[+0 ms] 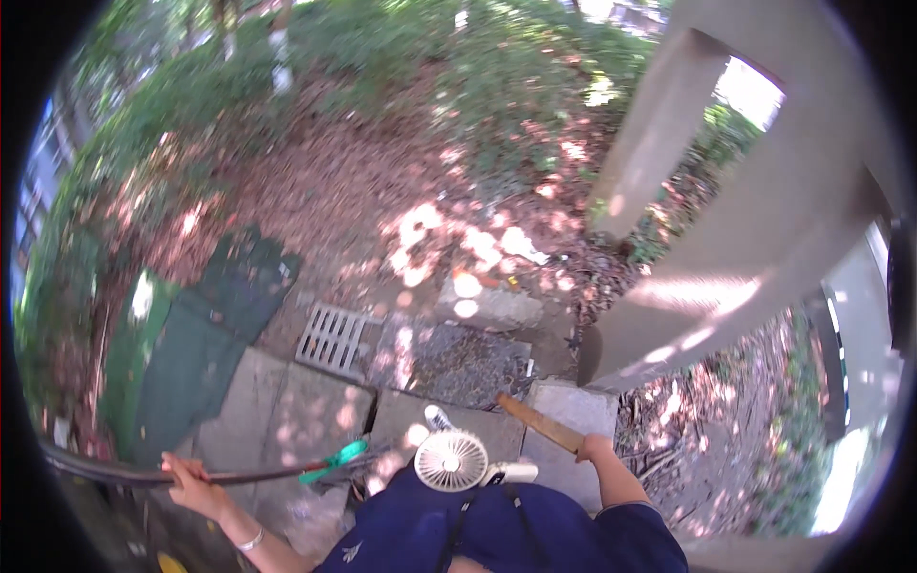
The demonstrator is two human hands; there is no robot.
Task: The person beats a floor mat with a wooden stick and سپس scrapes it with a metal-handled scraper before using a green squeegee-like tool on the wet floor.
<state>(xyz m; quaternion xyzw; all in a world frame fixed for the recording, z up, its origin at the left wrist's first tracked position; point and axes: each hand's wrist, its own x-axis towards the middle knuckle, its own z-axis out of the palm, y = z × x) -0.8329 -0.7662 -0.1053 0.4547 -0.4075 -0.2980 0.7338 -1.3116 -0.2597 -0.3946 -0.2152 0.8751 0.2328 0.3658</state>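
My right hand [593,448] grips one end of a long, flat piece of wood [542,422], which points forward and left over the paving. On the left, my left hand [193,487] has its fingers around a dark pole [247,477] that looks bent near the picture's rim. At the pole's inner end is a bright green piece [335,462], its exact kind blurred. In front of my dark blue shirt [444,533] sits a white portable fan [451,462] with a round grille. One shoe [438,417] shows just beyond the fan.
A metal drain grate [331,339] is set beside the stone slabs [315,397]. Forward of it lies a concrete block [491,306]. Green matting [190,365] covers ground at left. A large pale structure with openings [716,236] rises at right. Leaf litter [344,172] and shrubs lie beyond.
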